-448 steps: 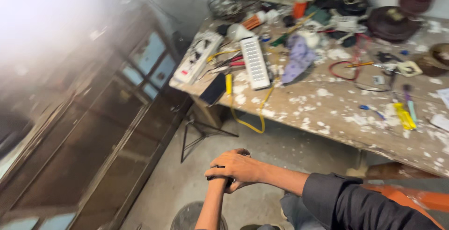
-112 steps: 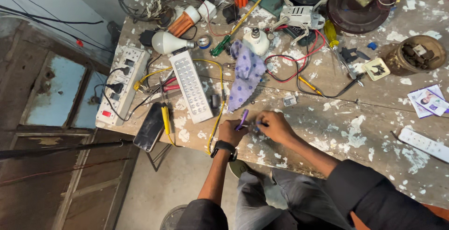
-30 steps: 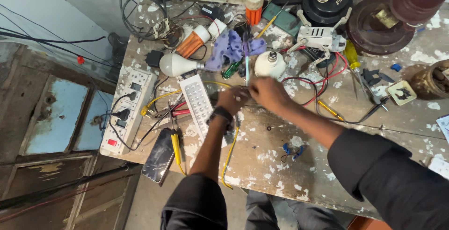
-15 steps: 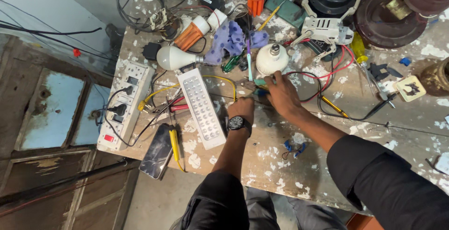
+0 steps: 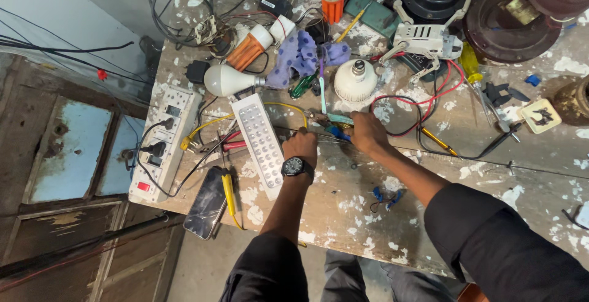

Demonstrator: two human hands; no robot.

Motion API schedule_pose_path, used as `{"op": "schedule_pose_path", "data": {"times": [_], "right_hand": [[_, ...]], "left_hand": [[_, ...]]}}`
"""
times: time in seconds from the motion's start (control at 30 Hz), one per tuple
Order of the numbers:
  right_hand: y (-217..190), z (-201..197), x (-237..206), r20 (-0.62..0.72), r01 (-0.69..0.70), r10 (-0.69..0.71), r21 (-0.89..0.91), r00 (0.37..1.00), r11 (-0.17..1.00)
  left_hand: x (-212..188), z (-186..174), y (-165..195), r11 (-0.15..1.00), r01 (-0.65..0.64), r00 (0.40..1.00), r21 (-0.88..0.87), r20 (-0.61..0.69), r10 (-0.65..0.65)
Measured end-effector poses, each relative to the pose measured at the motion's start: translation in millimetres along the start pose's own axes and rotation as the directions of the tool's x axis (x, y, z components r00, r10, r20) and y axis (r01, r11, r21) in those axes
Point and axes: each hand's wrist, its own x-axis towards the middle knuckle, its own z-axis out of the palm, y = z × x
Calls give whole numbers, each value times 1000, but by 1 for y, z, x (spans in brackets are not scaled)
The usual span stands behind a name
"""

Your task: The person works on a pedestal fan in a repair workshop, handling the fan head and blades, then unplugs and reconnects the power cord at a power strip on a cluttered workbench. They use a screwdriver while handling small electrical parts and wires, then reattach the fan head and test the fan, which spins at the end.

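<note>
Clearly both fists were closed: the right hand (image 5: 367, 132) gripped blue-handled pliers (image 5: 336, 133), the left hand (image 5: 300, 148) pinched a thin wire (image 5: 288, 131) just beside them. A slip could have nicked the red wires (image 5: 429, 100) lying close beyond.

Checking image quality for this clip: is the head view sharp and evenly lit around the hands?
Head view: sharp around left hand and right hand; soft, even light, no harsh glare; workbench edges bow from wide-angle distortion; lower left falls darker.
</note>
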Motion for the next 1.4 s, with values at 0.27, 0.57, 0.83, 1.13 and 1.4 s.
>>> {"op": "schedule_pose_path", "data": {"times": [0.27, 0.57, 0.83, 1.13, 1.4], "right_hand": [[54, -29, 13, 471, -102, -168, 495, 866, 863], [17, 19, -12, 453, -217, -84, 572, 888, 791], [-36, 43, -43, 388, -161, -107, 595, 915, 788], [-38, 61, -38, 171, 86, -134, 261, 976, 962], [-9, 24, -34, -164, 247, -228, 107, 960, 963]], "left_hand": [[-12, -19, -16, 997, 48, 997, -56, 67, -44], [8, -25, -23, 998, -54, 998, 24, 11, 54], [52, -26, -29, 862, -428, 903, 271, 95, 418], [32, -8, -6, 972, -34, 999, -231, -39, 26], [1, -10, 6, 983, -166, 952, -73, -274, 140]]}}
